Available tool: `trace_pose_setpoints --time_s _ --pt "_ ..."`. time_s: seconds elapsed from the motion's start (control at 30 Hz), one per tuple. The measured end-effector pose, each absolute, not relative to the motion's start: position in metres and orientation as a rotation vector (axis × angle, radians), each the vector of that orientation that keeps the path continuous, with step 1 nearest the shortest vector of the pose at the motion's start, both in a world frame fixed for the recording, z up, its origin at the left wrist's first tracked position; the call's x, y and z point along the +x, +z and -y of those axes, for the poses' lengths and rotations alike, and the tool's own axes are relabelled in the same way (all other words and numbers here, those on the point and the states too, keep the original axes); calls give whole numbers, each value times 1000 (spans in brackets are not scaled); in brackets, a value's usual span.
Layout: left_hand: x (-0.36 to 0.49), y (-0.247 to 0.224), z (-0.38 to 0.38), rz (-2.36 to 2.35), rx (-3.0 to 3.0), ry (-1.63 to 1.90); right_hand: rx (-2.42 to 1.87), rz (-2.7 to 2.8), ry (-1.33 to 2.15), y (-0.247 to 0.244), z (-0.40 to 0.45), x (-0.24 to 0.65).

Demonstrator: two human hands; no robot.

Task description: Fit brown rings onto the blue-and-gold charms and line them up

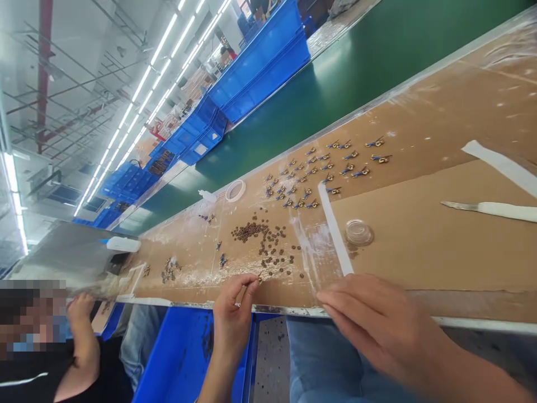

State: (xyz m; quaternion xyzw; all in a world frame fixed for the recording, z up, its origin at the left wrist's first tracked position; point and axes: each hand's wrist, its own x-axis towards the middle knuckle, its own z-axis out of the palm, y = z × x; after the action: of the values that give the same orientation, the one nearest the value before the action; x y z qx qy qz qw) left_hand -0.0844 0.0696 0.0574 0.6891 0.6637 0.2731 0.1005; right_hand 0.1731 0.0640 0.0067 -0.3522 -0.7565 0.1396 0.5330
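Dark piece [259, 279] at the worktable's [419, 246] near edge

Left hand [232, 305]: finger and thumb clamp the tiny piece. Beyond lie round brown discs [250, 230], heaped and scattered. Right hand [377, 319]: fingers are together; any grip is hidden.

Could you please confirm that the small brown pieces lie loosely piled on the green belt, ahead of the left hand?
No: the head view shows the small brown pieces loosely piled on the brown tabletop, not the green belt; they are ahead of the left hand.
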Motion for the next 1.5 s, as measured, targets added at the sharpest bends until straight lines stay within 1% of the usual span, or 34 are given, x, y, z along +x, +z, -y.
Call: trace_pose_setpoints --time_s 0.17,0.3,0.63,1.0,1.23,1.5 --pt "-91 47 -72 -1878 2028 885 -773 1854 395 9 -61 130" --pt "-93 42 -71 -1841 2005 939 -906 1884 325 2 -65 110" --pt "-76 47 -76 -1739 2139 962 -1062 1971 192 3 -83 107" --pt "-76 50 -69 -1791 2120 997 -1057 2060 193 3 -87 103" --pt "-78 45 -65 -1803 2065 970 -980 2061 335 3 -87 106" --pt "-75 42 -65 -1762 2110 949 -975 1968 416 3 -70 110"
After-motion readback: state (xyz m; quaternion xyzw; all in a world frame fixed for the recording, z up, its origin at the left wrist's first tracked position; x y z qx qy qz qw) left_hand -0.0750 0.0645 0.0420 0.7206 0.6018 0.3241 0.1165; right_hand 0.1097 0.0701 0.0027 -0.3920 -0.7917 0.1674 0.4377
